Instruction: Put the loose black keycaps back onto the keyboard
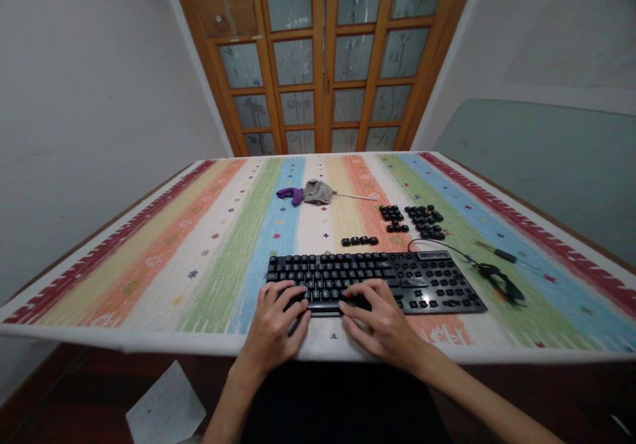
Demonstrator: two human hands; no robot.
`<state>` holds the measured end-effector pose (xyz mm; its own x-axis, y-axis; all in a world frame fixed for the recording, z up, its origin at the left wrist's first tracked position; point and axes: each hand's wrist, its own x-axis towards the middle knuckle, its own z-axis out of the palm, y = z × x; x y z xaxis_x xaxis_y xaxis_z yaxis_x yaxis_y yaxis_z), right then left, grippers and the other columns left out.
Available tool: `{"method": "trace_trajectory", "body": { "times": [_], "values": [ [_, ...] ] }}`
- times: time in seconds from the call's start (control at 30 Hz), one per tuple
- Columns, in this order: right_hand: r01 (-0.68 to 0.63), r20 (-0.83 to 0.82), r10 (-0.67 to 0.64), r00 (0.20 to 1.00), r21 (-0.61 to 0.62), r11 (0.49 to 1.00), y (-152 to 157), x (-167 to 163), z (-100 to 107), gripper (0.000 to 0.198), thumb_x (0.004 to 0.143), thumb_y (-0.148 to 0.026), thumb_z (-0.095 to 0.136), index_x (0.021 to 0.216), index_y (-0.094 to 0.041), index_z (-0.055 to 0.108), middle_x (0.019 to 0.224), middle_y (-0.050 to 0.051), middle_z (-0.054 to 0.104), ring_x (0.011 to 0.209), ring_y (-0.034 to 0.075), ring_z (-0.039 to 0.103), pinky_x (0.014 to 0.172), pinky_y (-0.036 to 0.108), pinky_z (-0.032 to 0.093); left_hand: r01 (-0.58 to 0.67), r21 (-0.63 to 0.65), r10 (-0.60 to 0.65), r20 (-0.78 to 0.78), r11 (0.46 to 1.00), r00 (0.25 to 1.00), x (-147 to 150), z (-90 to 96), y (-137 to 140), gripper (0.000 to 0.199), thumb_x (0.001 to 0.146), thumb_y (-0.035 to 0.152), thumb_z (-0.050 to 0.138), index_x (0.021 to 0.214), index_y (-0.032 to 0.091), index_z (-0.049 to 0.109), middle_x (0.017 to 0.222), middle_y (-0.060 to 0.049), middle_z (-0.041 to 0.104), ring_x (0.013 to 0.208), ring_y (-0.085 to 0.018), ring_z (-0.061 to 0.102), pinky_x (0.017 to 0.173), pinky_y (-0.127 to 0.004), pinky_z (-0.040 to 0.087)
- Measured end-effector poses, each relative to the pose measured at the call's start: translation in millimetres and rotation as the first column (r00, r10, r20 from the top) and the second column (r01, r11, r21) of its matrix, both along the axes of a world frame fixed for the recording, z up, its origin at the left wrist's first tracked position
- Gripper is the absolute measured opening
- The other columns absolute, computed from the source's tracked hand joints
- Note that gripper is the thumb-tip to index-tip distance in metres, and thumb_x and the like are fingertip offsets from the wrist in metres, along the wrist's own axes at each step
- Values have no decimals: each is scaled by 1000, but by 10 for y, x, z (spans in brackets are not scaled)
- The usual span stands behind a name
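A black computer keyboard [318,278] lies flat near the table's front edge. Its left and middle parts carry keycaps, while the right part shows bare switch sockets. My left hand [273,325] rests over the lower left keys with its fingers spread and curved. Across the lower middle keys lies my right hand [380,318], fingers apart, its thumb beside the space bar. Neither hand holds anything. Behind the keyboard sit loose black keycaps: a short row [360,240] and two clusters, one on the left [391,214] and one farther right [424,219].
A screwdriver [504,255] lies right of the keyboard, near its bundled black cable [499,281]. Farther back are a grey cloth [318,193], a purple cloth [292,195] and a thin rod [355,197]. The table has a striped tablecloth [218,285].
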<state>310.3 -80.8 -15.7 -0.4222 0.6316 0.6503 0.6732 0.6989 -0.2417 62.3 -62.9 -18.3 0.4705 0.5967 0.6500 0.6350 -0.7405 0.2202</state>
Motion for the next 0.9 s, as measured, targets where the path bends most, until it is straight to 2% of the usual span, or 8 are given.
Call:
{"method": "trace_trajectory", "body": {
  "times": [0.1,0.2,0.33,0.47,0.57,0.77,0.9],
  "values": [
    [-16,-60,13,998,-35,999,120,84,106,16,90,-21,62,99,-22,75,105,10,67,95,24,55,84,43,49,-9,28,8,33,1000,999,18,30,-8,13,88,14,60,98,19,66,110,-9,70,110,-29,58,94,-50,44],
    [20,-104,-24,994,-38,999,375,220,289,16,93,-24,60,98,-21,75,100,8,69,94,23,57,86,44,48,-1,56,-3,67,998,998,73,67,-30,20,88,12,60,106,19,65,108,-9,71,108,-27,58,93,-48,45],
    [71,-21,-73,997,-82,994,852,382,421,14,91,-22,62,92,-19,75,95,6,74,89,23,59,86,43,45,41,54,-45,66,998,997,223,82,-76,23,89,11,60,110,20,65,107,-8,71,105,-26,59,93,-48,44],
    [92,133,-70,989,-168,981,1273,428,358,13,83,-14,65,88,-18,76,92,6,76,88,24,59,83,40,44,69,37,-71,52,997,996,378,38,-118,21,90,12,58,107,20,66,102,-8,71,97,-24,61,92,-47,45],
    [82,217,-28,976,-242,967,1459,401,296,10,80,-13,68,81,-18,76,88,7,76,88,24,59,80,38,44,82,46,-82,11,996,997,430,-21,-132,20,91,12,55,107,18,66,100,-9,71,93,-23,62,92,-47,45],
    [66,286,15,958,-272,960,1610,352,223,18,77,-8,66,82,-20,78,81,6,77,82,24,58,75,36,45,92,42,-91,-30,995,995,436,-70,-130,21,91,11,54,109,17,65,101,-8,72,87,-21,63,92,-46,44],
    [60,241,6,970,-264,963,1588,353,239,18,78,-7,65,84,-19,77,82,6,75,83,23,58,75,35,46,100,51,-98,-44,994,994,438,-53,-126,21,91,9,54,108,16,64,97,-7,73,84,-21,62,91,-45,44]
  ]
}}
